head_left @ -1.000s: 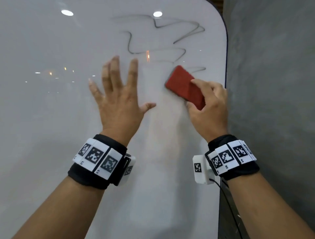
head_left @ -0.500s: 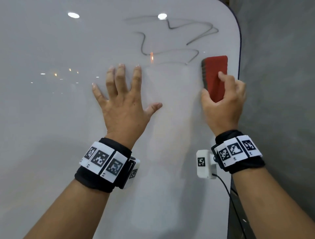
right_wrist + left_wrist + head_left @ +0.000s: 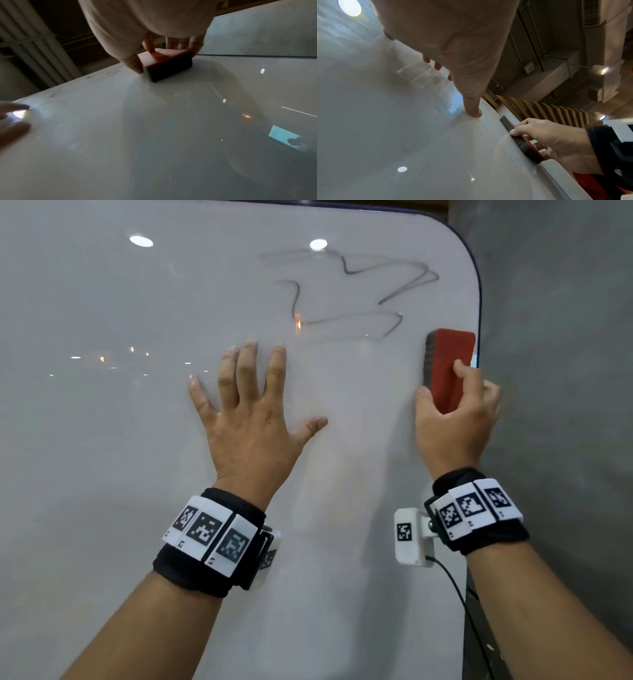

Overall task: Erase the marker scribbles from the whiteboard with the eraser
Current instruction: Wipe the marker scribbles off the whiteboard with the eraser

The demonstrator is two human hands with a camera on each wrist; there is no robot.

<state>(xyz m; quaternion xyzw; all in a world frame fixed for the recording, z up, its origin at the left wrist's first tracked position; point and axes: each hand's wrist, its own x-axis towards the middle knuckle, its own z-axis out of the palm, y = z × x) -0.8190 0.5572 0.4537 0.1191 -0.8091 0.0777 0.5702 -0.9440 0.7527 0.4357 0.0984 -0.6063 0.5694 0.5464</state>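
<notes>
Grey wall (image 3: pixel 555 371) runs right beside the whiteboard (image 3: pixel 102 474), which fills most of the head view. Scribbles (image 3: pixel 359 299) sit in the board's top right corner, dark wavy lines, the upper left strokes already faint.

Your left hand (image 3: pixel 250 433) lies flat on the board just below the scribbles, fingers straight and spread, holding nothing. Your right hand (image 3: pixel 455 422) grips the red eraser (image 3: pixel 448 364), thumb on one long side and fingers curled round the other. Eraser is upright at the board's right edge, just below and right of the lowest stroke, pad face on the surface.

My read on the step: keep the pad flat, press evenly, sweep up and left across the lowest line, overlapping passes until the corner is clean. Don't let the eraser slip off the right edge.

Versus a second ago: eraser was tilted and nearer the board's middle, close to your left thumb; now upright at the edge. Left hand unchanged.
</notes>
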